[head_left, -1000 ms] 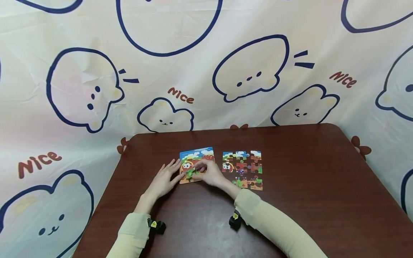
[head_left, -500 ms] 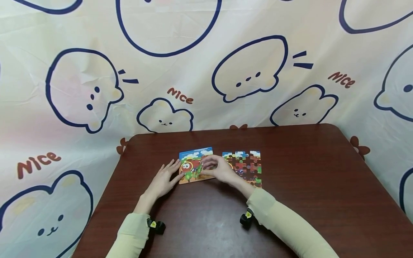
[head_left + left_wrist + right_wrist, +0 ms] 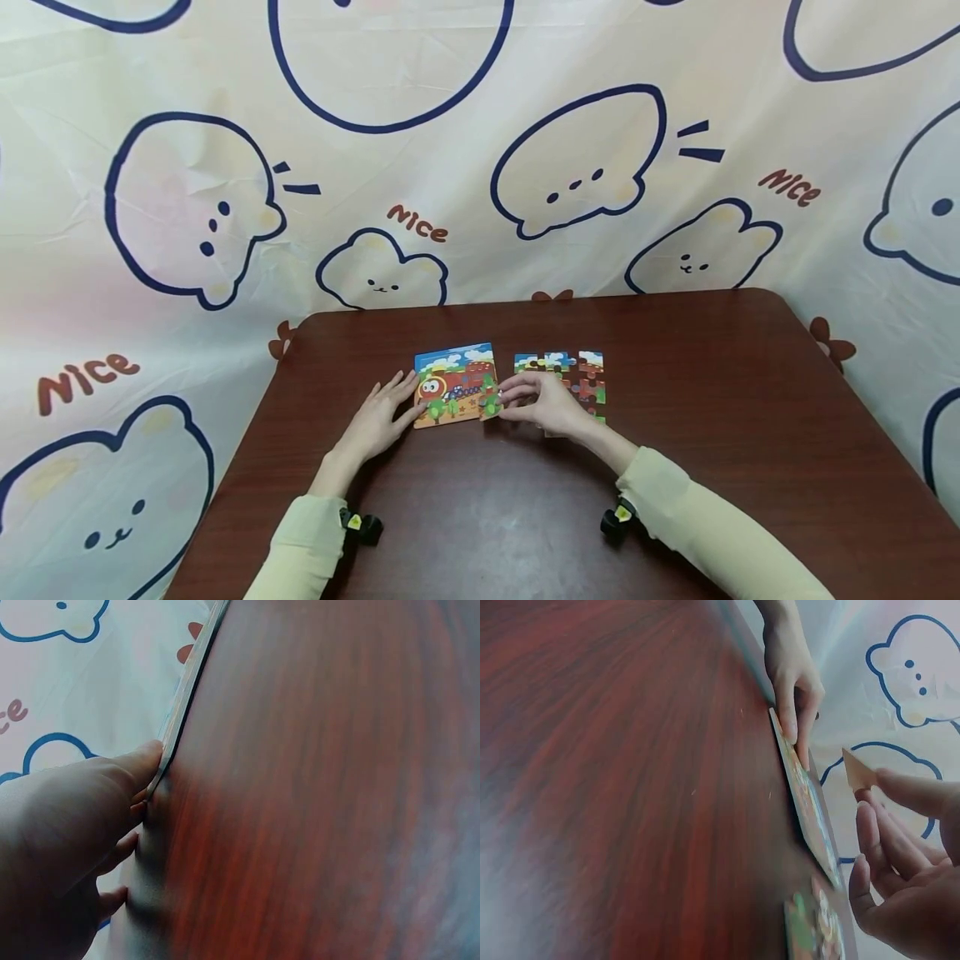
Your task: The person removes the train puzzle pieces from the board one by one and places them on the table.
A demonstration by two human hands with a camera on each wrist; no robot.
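Note:
A picture puzzle board (image 3: pixel 457 360), with a red train under a blue sky, lies on the table. My left hand (image 3: pixel 384 418) rests at its left edge, fingers extended; in the left wrist view, the thumb (image 3: pixel 142 763) touches the board's edge. At the board's lower right corner, my right hand (image 3: pixel 551 406) pinches a jigsaw piece (image 3: pixel 490 407) with a green tree on it. The right wrist view has that piece (image 3: pixel 860 772) raised above the board, between thumb and fingertip. Other loose jigsaw pieces (image 3: pixel 592 387) lie in rows to the right, partly hidden by my right hand.
The dark brown table (image 3: pixel 480 517) spreads around the puzzle. Behind it hangs a pale cloth backdrop (image 3: pixel 465 183) with blue cartoon outlines. A small black wrist camera (image 3: pixel 363 527) sits by the left cuff, another (image 3: pixel 617 521) by the right.
My right hand has moved right from the board's middle to its lower right corner, and the pinched piece now shows there. My left hand has stayed at the left edge.

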